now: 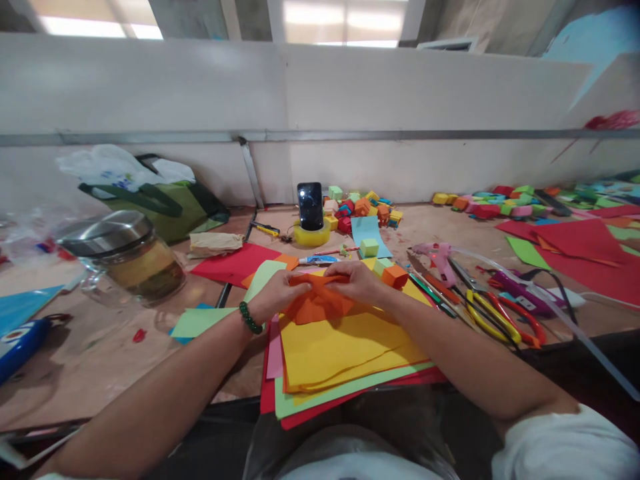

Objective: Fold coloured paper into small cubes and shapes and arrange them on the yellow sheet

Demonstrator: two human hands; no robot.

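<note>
Both hands meet over the middle of the worktop (125, 373), pinching one piece of orange paper (316, 301) between them. The left hand (277, 293) holds the paper's left end, its fingers closed on the fold; a green bead bracelet (249, 318) circles that wrist. The right hand (356, 280) grips the right end, fingers curled tight over the top edge. The paper is creased and bunched, and it sits just above a stack of coloured sheets (340, 360), yellow on top, with green, pink and red edges showing beneath. The stack overhangs the near edge of the worktop.

Just right of the right hand stands a small orange cube (395, 275), with a green cube (369, 247) farther back on a blue sheet (367, 230). Beyond the hands a phone (311, 205) stands upright in a yellow tape roll (312, 235), and a heap of small coloured cubes (363, 208) lies to its right by the wall. A pink glue gun (436, 257) and scissors (495, 317) with yellow and red handles lie to the right, near large red sheets (580, 250). To the left a glass jar (133, 260) with a metal lid holds a brownish liquid, and a green bag (165, 203) sits behind it.
</note>
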